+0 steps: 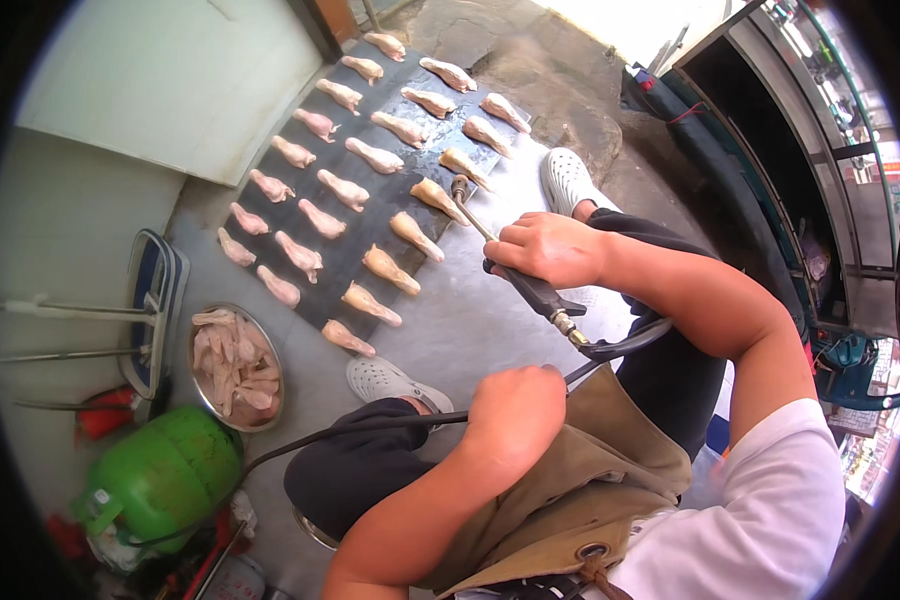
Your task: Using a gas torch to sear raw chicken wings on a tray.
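Note:
My right hand [551, 250] is closed around the black handle of a gas torch [538, 291]. The torch's metal nozzle [460, 187] points at the poultry drumsticks [439, 199] in the nearest row; no flame can be made out. Several rows of raw drumsticks lie spaced apart on a dark metal sheet [322, 289] on the floor, those in the near row looking yellower. My left hand [517, 405] grips the black gas hose [367, 425], which runs from the torch towards a green gas cylinder [169, 476] at the lower left.
A round metal bowl [280, 375] of raw poultry pieces stands beside the cylinder. Long-handled dustpans or similar tools [154, 322] lean by the wall, near a red object [109, 412]. My white clogs [394, 382] rest close to the sheet. A metal-framed cabinet [787, 157] stands at the right.

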Demonstrator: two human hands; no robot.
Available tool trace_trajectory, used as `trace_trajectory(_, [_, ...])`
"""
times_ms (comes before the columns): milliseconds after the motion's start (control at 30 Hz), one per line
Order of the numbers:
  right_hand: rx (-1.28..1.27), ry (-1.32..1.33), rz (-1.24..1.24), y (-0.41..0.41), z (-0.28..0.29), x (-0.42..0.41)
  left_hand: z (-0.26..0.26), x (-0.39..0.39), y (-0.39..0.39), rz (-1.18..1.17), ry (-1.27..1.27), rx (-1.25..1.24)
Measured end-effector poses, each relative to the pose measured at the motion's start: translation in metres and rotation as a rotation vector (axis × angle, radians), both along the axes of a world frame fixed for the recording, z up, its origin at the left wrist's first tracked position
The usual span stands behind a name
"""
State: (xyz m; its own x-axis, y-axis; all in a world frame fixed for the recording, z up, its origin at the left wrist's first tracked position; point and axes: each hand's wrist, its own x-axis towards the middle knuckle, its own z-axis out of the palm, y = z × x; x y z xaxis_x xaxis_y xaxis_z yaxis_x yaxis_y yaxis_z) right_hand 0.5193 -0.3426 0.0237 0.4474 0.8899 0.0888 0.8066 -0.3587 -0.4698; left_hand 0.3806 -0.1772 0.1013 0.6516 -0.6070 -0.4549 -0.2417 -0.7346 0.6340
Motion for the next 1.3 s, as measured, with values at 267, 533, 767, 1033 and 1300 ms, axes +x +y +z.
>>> trace_trajectory(267, [0.029, -0.056, 0.019, 0.009, -0.004, 0.007, 0.002, 0.008, -0.004, -0.007, -0.007, 0.032])
trace_trajectory(533, [-0.021, -0.085, -0.077, 0.014, -0.002, 0.017, 0.000, 0.012, -0.008, -0.022, -0.031, 0.016])
trace_trajectory(767, [-0.066, -0.059, -0.147, 0.012, -0.004, 0.024, 0.004, 0.014, -0.007, -0.016, -0.011, 0.031])
trace_trajectory(1033, [-0.010, -0.027, -0.190, 0.019, -0.008, 0.036, 0.005, 0.015, -0.005, -0.002, 0.007, 0.024])
trace_trajectory(1300, [-0.001, -0.002, -0.194, 0.025, -0.003, 0.039, 0.008, 0.017, -0.002, 0.010, 0.004, 0.002])
